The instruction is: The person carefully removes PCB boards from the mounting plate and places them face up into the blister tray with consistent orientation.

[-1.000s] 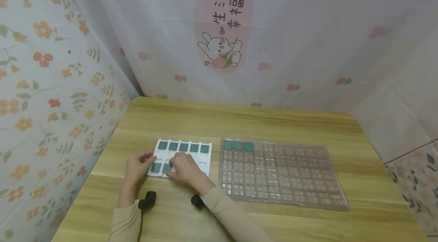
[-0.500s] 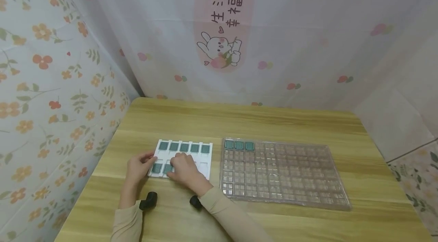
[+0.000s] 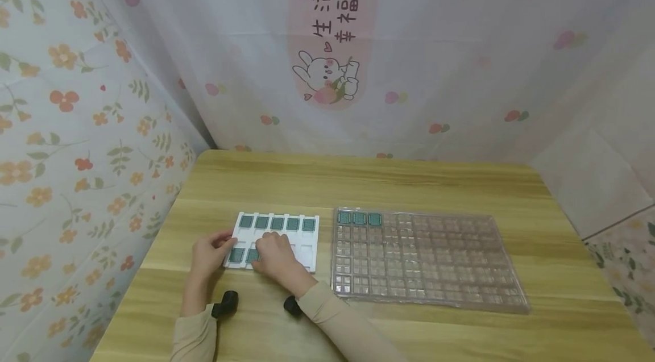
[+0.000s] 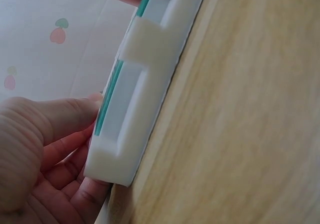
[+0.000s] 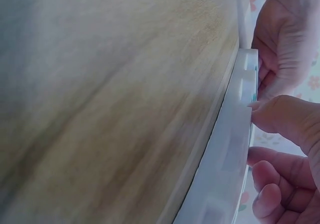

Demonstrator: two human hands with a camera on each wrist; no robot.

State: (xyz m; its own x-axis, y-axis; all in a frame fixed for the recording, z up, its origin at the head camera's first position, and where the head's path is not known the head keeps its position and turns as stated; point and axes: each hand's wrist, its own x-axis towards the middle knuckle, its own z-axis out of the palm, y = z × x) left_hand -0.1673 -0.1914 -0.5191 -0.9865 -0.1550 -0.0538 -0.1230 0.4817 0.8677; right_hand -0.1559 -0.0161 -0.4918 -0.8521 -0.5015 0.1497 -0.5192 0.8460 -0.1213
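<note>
A white tray (image 3: 247, 234) lies at the left of the table with a back row of green square chips (image 3: 277, 223) and more in its front row. My left hand (image 3: 207, 257) holds the tray's left edge, thumb on top and fingers curled at the side, as the left wrist view (image 4: 55, 134) shows. My right hand (image 3: 278, 259) is over the front row, its thumb and bent forefinger at the second green chip (image 3: 252, 255). The right wrist view shows the thumb (image 5: 282, 115) touching the tray's rim. The right hand hides part of the front row.
A clear plastic tray (image 3: 425, 257) with a grid of small pockets lies to the right; three green chips (image 3: 360, 219) sit in its back left corner. Black wrist cameras (image 3: 226, 305) hang under both sleeves. A printed curtain (image 3: 409, 66) stands behind the wooden table (image 3: 435, 186).
The whole head view shifts slightly. Both hands stay at the white tray, and the right fingers stay at the front row with hardly any movement.
</note>
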